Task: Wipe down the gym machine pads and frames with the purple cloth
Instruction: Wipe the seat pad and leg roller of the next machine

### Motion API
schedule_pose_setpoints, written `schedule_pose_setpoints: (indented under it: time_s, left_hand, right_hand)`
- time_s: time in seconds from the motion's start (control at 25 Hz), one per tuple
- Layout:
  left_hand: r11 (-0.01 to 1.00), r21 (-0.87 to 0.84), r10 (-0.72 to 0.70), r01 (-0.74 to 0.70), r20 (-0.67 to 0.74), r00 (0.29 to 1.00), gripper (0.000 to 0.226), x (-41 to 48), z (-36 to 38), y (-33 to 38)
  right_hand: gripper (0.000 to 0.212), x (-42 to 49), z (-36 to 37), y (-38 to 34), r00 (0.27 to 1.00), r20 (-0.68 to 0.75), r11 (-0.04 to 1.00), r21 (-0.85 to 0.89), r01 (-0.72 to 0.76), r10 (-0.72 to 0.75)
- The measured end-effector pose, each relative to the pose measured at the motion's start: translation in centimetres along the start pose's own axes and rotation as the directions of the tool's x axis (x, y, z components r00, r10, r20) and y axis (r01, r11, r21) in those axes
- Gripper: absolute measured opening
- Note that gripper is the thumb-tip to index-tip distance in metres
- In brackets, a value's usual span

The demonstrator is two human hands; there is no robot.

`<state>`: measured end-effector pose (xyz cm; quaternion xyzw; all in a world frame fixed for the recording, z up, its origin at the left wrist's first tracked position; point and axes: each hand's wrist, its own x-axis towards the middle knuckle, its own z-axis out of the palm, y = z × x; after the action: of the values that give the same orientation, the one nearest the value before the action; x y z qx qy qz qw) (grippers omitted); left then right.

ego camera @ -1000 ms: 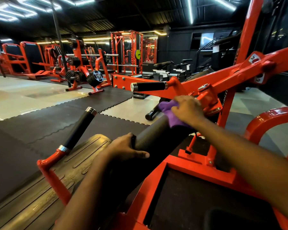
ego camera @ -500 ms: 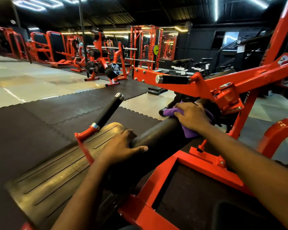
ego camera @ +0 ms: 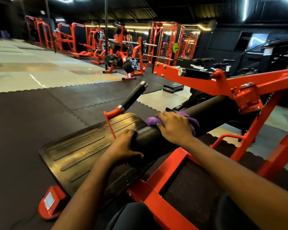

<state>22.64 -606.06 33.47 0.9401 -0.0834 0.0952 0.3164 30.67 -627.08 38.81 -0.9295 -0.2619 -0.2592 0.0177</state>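
Wiping is in hand on one pad only. The purple cloth (ego camera: 152, 121) lies bunched on top of the black roller pad (ego camera: 211, 107), close to the pad's near end. It is pinned there by the right hand (ego camera: 175, 128), whose fingers are spread fairly straight over the cloth and press it down rather than clench it; purple shows at the hand's 9 o'clock and 3 o'clock edges. At 7 o'clock from the cloth the left hand (ego camera: 123, 146) grips the pad's near end, fingers curled over the top and thumb hooked below, apparently steadying it. No damp streak or change of sheen shows on the foam, so how much of the pad has been covered cannot be told. Judged outstanding: the red frame (ego camera: 166, 165) at 5 o'clock, the ribbed footplate (ego camera: 83, 150) at 8 o'clock, the black handle (ego camera: 134, 97) at 11 o'clock and the upper arm (ego camera: 269, 77) at 2 o'clock, none in contact with the cloth. Further red machines (ego camera: 118, 47) stand well apart at 12 o'clock. Assessment: early stage, most of the work remaining.
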Motion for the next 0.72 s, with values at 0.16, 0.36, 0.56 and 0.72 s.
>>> schedule_pose_setpoints:
  time_s: [0.16, 0.36, 0.56, 0.72]
  left_hand:
    - [0.997, -0.067, 0.029, -0.039, -0.136, 0.99, 0.073, -2.1, -0.5, -0.6]
    - [0.998, -0.062, -0.037, 0.016, -0.354, 0.934, 0.052, -4.5, -0.3, -2.7]
    - [0.989, -0.067, -0.142, 0.128, -0.268, 0.953, 0.058, -5.1, 1.9, -3.3]
    - [0.986, -0.077, -0.162, 0.147, -0.266, 0.95, 0.059, -5.2, 1.5, -3.3]
  right_hand:
    - [0.033, 1.0, -0.7, 2.9, 0.982, 0.039, 0.982, 0.022, -0.186, 0.185]
    - [0.022, 0.5, 0.6, -4.3, 0.981, 0.027, 0.981, -0.016, -0.194, 0.194]
    - [0.027, -1.4, 1.2, -7.6, 0.998, 0.013, 0.993, 0.099, 0.06, -0.062]
    - [0.023, -0.4, 0.2, -3.1, 0.971, -0.031, 0.965, 0.123, -0.231, 0.236]
